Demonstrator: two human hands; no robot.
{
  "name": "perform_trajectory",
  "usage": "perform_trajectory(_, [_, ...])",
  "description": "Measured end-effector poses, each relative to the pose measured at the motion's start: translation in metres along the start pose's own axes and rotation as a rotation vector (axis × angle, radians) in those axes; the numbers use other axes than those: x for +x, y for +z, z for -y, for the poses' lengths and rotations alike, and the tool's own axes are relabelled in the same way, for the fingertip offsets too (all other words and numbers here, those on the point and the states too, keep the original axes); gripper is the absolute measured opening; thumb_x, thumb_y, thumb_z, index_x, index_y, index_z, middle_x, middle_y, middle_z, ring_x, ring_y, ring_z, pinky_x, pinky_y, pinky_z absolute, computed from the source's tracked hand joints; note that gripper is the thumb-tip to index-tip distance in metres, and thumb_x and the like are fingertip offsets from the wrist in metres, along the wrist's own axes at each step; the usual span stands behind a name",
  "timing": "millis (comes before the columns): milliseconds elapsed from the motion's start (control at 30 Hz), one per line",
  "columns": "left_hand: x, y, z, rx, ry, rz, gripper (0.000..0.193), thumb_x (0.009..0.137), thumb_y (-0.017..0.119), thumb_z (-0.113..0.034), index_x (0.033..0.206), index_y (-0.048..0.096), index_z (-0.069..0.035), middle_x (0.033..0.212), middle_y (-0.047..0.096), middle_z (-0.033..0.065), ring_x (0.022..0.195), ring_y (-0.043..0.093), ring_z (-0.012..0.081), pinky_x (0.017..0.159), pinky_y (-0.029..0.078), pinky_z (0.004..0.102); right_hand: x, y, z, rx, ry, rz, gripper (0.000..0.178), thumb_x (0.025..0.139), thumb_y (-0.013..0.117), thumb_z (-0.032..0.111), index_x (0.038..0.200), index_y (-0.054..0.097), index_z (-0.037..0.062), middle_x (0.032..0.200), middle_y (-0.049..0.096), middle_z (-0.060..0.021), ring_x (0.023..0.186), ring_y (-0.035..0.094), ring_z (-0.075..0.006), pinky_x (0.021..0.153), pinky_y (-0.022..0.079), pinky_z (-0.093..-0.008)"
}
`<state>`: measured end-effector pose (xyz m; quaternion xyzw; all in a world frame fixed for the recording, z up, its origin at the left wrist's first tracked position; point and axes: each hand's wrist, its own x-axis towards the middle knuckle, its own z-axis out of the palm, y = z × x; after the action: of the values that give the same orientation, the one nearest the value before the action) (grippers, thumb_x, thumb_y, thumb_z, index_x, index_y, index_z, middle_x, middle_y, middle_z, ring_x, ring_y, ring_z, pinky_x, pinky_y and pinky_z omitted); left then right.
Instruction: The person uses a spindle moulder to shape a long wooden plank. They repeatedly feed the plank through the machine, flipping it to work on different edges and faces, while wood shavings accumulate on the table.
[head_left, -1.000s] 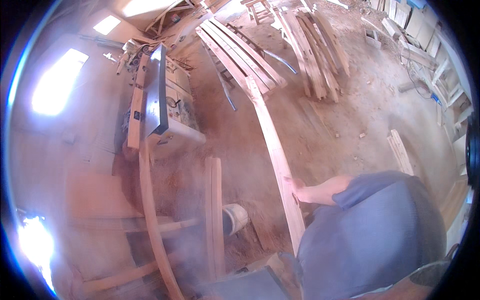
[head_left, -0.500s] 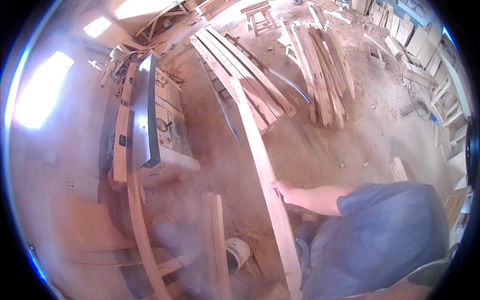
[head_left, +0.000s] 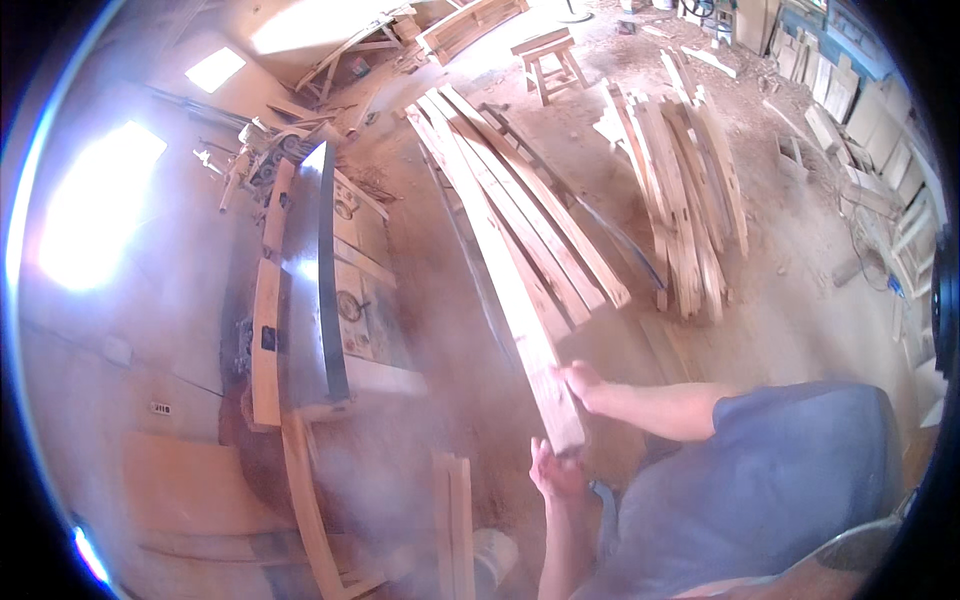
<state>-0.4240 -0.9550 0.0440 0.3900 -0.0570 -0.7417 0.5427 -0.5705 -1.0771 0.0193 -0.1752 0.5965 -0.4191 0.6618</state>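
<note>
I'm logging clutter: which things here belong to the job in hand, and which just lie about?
In the job: plank, gripped by the right hand, left hand at its near end; probably the neighbouring planks.
Apparently lying about: wood pile, wooden stool, white bucket.

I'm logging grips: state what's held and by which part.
A long wooden board, by its near end: the right hand on its right edge, the left hand at the end's left corner, grip unclear.
</note>
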Motion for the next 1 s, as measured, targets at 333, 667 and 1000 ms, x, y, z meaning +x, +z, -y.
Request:
perform_trajectory(333, [0.111, 0.072, -0.005, 0.603, -0.014, -0.034, 0.083, 0.095, 0.066, -0.022, 0.156, 0.017, 0.007, 0.14, 0.055, 0.0234, 0.121, 0.06, 0.0326, 0.103, 0.048, 0.0456, 0.204, -0.139, 0.003, -1.021, -0.09, -0.13, 0.048, 0.083, 0.058, 0.042, 0.103, 0.073, 0.0009, 0.107, 0.071, -0.0233, 0.103, 0.069, -0.0402, 0.086, 0.054, -0.0476])
perform_trajectory(667, [-0.055, 0.178, -0.136, 0.294, 0.631, 0.575, 0.059, 0.089, 0.06, -0.024, 0.144, 0.053, -0.004, 0.15, 0.048, 0.0228, 0.136, 0.047, 0.0465, 0.115, 0.031, 0.0591, 0.142, -0.316, -0.129, -1.361, -1.003, 0.863, 0.013, 0.079, 0.06, 0.011, 0.076, 0.073, 0.0113, 0.083, 0.071, -0.0125, 0.089, 0.07, -0.0322, 0.073, 0.056, -0.0452])
perform_trajectory(1000, [-0.309, 0.119, -0.171, 0.484, 0.999, 0.424, 0.015, 0.092, 0.07, -0.023, 0.082, 0.074, -0.013, 0.108, 0.075, 0.0155, 0.089, 0.075, 0.0352, 0.084, 0.06, 0.0435, 0.234, -0.116, -0.085, -2.047, -0.551, 0.958, 0.018, 0.065, 0.075, 0.024, 0.078, 0.07, 0.0121, 0.087, 0.069, -0.0092, 0.093, 0.068, -0.0302, 0.078, 0.057, -0.0452])
